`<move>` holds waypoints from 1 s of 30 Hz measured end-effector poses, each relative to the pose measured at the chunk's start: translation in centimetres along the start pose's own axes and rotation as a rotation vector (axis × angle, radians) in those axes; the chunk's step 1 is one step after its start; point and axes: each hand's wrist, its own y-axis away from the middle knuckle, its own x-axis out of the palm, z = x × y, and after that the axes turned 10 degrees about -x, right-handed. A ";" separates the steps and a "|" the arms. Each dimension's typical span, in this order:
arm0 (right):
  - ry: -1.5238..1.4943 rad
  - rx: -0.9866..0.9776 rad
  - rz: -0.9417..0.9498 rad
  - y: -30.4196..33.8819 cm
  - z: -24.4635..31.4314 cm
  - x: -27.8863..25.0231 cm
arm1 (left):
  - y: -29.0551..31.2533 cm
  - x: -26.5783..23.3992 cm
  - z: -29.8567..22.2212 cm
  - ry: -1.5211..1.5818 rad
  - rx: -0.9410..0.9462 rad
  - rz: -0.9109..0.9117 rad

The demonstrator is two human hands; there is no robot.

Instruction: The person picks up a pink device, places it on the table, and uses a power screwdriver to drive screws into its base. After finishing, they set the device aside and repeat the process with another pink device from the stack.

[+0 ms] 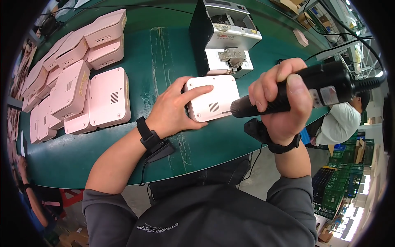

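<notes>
- One pale case sits clasped by the left hand.
- Right hand grips a black screwdriver.
- Screw work seems underway; finished corners unclear.

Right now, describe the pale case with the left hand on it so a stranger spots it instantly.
On the green table, find the silver and black machine. The pale case lies on its near side. Unlike the cases grouped at left, it has the left hand on it.

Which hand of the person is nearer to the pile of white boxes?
Left. The left hand rests on the single white box, right of the pile; the right hand is farther right, gripping a black screwdriver.
</notes>
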 end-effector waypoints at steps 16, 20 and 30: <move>0.200 -0.122 -0.278 -9.2 -2.2 -1.7 | 0.2 -0.4 -0.4 -0.044 -0.004 0.025; 0.160 -0.059 -0.204 -7.0 -1.3 -1.2 | 0.4 -0.3 -0.1 -0.050 0.001 0.004; 0.056 -0.174 -0.100 -6.6 0.7 1.1 | 0.3 -0.1 0.3 -0.041 0.018 -0.024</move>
